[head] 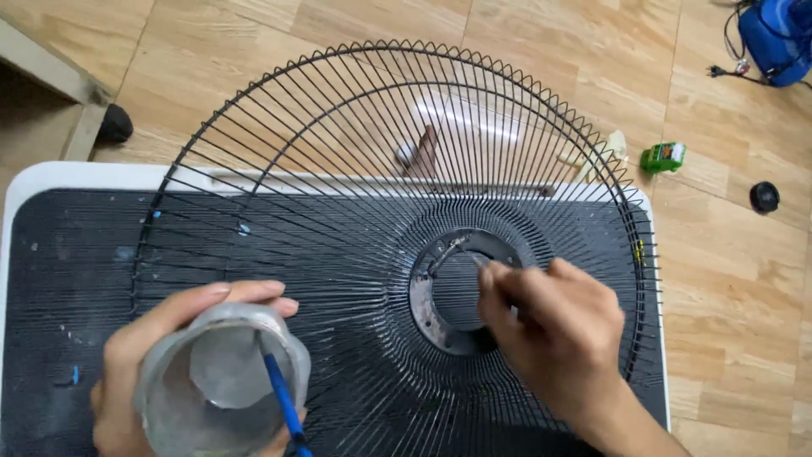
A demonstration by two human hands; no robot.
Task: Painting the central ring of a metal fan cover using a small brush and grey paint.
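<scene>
Black wire fan guard (338,169): lies tilted on a dark ribbed panel with white rim (17,195), centre of scene, its metal hub ring (427,300) exposed. Right hand (562,334): at the hub, fingers pressed together, pinching a thin tool. Left hand (144,364): near left, fingers wrapped around a grey cup (220,381) holding a blue-handled brush (283,402). Wooden floor (727,279): small green object (662,156), far right.

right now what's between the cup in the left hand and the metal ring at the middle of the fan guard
In the head view, only the fan guard's black wire spokes lie between the grey cup in the left hand and the centre ring, over the dark ribbed panel.
</scene>
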